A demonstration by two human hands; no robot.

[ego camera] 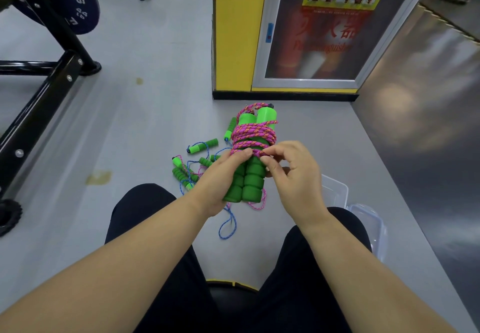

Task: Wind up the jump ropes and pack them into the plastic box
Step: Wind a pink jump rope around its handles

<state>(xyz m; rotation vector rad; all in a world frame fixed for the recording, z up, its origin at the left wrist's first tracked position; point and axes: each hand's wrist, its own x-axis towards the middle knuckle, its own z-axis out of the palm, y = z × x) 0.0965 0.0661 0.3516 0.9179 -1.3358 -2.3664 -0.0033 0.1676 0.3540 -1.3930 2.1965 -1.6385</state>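
Observation:
A pink jump rope (253,135) is wound in several turns around its two green foam handles (250,180), held upright above the floor. My left hand (220,177) grips the handles from the left, thumb pressed on the lowest turns. My right hand (291,169) pinches the pink cord at the lowest turn, on the right of the handles. A short pink tail hangs below the handles. Several loose jump ropes (197,161) with green handles and blue and pink cords lie tangled on the floor beyond my left hand. The clear plastic box (335,190) stands on the floor behind my right wrist.
A clear lid (371,226) lies on the floor right of my right knee. A black weight rack (39,94) with a plate stands at the left. A yellow pillar (236,34) with a fire-extinguisher cabinet (327,29) rises straight ahead. My knees in black trousers frame the floor below.

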